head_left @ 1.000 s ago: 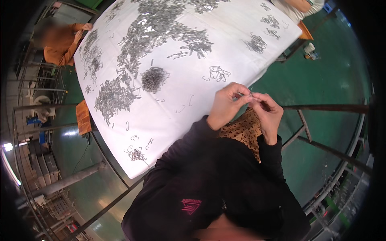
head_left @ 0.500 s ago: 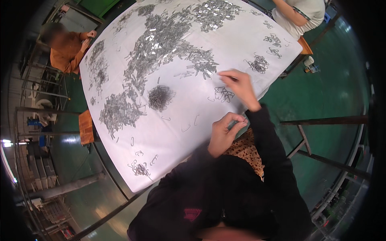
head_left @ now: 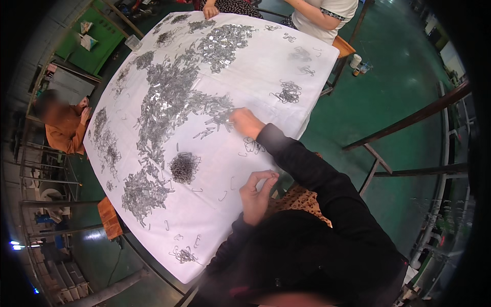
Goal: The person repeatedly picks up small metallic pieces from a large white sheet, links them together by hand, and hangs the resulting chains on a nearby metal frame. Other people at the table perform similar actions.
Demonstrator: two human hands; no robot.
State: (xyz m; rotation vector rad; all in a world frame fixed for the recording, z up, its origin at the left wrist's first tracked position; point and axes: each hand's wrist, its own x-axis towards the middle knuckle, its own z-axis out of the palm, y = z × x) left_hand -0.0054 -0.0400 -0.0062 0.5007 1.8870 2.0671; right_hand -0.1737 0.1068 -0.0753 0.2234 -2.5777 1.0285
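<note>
My left hand (head_left: 257, 197) is raised by the table's near edge, thumb and forefinger pinched together; anything between them is too small to make out. My right hand (head_left: 246, 123) reaches farther out, its fingers curled down at the edge of a large spread of small grey metal pieces (head_left: 166, 97). Those fingertips are partly hidden, so their contents cannot be told. Beside the right wrist lies a loose cluster of bent wire hooks (head_left: 254, 146). A dense dark heap of wire hooks (head_left: 184, 168) sits left of my hands. All rest on a white-covered table (head_left: 220, 158).
More wire hooks lie in small piles at the right (head_left: 289, 92) and near left corner (head_left: 183, 254). A person in an orange top (head_left: 64, 128) sits at the left; another in a white top (head_left: 325, 18) is across the table. Wooden stools (head_left: 109, 217) stand beside it.
The view has turned and shifted. My right hand has moved from above the hooks down to the edge of the metal pieces, its fingers curling in. My left hand keeps its pinch.
</note>
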